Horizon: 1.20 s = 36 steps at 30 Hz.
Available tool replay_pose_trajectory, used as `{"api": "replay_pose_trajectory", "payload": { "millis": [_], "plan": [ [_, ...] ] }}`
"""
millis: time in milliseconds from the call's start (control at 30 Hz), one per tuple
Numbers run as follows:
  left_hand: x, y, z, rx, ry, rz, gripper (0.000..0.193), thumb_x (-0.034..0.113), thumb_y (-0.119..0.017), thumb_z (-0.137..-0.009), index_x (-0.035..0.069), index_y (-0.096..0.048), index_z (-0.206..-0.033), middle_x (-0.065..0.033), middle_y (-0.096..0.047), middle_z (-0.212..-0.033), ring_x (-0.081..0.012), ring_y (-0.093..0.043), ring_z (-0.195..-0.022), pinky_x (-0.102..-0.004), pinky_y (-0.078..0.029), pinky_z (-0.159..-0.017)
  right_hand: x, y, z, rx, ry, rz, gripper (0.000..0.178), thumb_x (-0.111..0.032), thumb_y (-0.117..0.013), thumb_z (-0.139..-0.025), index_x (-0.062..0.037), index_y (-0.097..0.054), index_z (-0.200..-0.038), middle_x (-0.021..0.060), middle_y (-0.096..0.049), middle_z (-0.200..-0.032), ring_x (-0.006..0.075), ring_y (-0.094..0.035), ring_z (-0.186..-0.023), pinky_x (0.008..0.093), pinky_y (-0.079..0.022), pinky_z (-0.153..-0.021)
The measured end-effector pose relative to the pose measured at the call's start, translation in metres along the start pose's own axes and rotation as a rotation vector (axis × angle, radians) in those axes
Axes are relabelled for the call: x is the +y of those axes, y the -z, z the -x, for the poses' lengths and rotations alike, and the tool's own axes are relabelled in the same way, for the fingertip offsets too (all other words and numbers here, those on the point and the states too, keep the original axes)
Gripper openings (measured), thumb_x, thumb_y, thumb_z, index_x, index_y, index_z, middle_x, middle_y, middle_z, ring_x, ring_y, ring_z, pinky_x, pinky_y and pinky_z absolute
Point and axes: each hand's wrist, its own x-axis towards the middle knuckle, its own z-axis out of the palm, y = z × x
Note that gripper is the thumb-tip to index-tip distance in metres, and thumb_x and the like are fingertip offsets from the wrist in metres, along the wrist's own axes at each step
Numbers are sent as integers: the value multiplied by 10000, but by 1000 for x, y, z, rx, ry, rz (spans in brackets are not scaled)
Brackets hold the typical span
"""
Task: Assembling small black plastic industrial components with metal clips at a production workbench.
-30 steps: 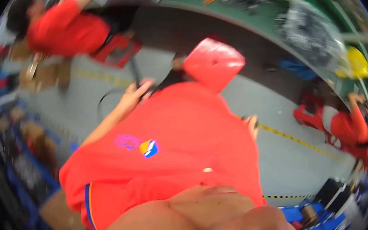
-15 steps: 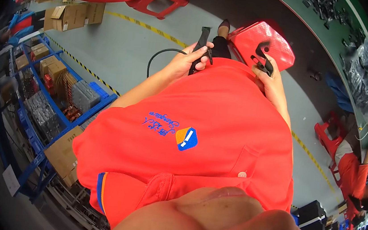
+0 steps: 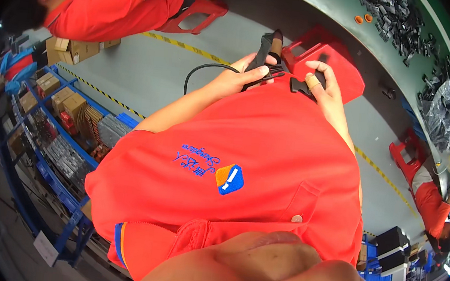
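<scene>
Blue embroidered lettering [image 3: 199,161], blue-and-orange emblem [image 3: 230,179], on red shirt [image 3: 274,137]

I see a pronged black buckle half [image 3: 273,75] near the red shirt [image 3: 248,126]. Another black half [image 3: 298,86] sits unjoined, farther right along it.

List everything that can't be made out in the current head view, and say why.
Far end of the black cable: head view, lost behind the left forearm.
Middle of the black strap: head view, covered by the left hand.
Part of the black buckle piece: head view, behind the right hand.
Co-worker's hands: head view, cut off by the upper edge.
Black parts: head view, too small to identify.
</scene>
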Motion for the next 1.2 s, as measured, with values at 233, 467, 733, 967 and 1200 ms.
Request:
{"api": "replay_pose_trajectory", "payload": {
  "millis": [233,467,733,967,1200],
  "plan": [
    [34,26,-34,-112,22,-192,412,341,-552,-898,29,-532,-1165,-36,-570,-1016,-93,-525,-920,-259,-405,-851,-7,-2,-56,52,117,185,107,-143,-545,-902,-56,-577,-955,-45,-512,-798,18,-432,-701,170,-342,-622],
    [72,43,-51,-84,114,-148,364,304,-584,-885,46,-552,-1140,-6,-566,-924,-83,-518,-883,-244,-409,-808,-50,-16,-93,39,-75,139,104,-137,-549,-898,-44,-581,-931,-46,-516,-776,22,-433,-677,171,-344,-603],
    [43,77,-95,-86,-74,-68,440,119,-663,-828,48,-477,-1220,-65,-547,-1126,-125,-508,-1064,-291,-384,-927,-50,-32,-129,-87,-36,323,94,-120,-578,-874,-44,-575,-931,15,-587,-856,84,-530,-850,239,-428,-765],
    [41,130,-81,-8,343,-38,407,326,-510,-929,19,-524,-1196,-62,-606,-1056,-121,-552,-984,-249,-422,-861,-44,22,-128,106,28,373,332,-325,-480,-901,-36,-592,-1020,120,-621,-971,240,-582,-945,328,-435,-839],
    [170,112,-101,-551,754,-1802,531,460,-480,-862,-39,-654,-911,-253,-618,-961,-393,-591,-929,-438,-457,-815,36,159,-55,440,-315,736,368,-357,-507,-873,-50,-605,-1051,165,-646,-864,339,-618,-815,406,-472,-732]
  ]
}}
